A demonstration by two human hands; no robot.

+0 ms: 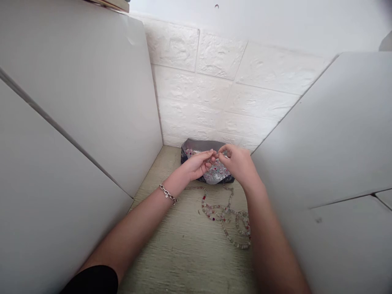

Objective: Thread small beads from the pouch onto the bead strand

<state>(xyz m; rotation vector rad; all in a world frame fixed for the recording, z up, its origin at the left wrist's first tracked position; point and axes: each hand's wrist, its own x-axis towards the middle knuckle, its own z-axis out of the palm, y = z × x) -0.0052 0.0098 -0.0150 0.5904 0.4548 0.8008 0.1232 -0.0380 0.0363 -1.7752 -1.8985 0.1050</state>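
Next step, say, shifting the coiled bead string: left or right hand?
Probably the right hand: the bead string coils beside its forearm, partly hidden by it. The left hand is farther off. Both hover at the bag.

Glowing nearly white on the upper wall [260, 24], glaring softly off the embossed brick-pattern panelling [269, 65]. Dimming toward the wood-grain surface [177, 253]. Blurring slightly at the right hand [240, 161], stretching toward the edges, darkening in the top right corner.

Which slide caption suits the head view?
Left hand and right hand, close together over an open grey-lined bag of small pink and pale beads.
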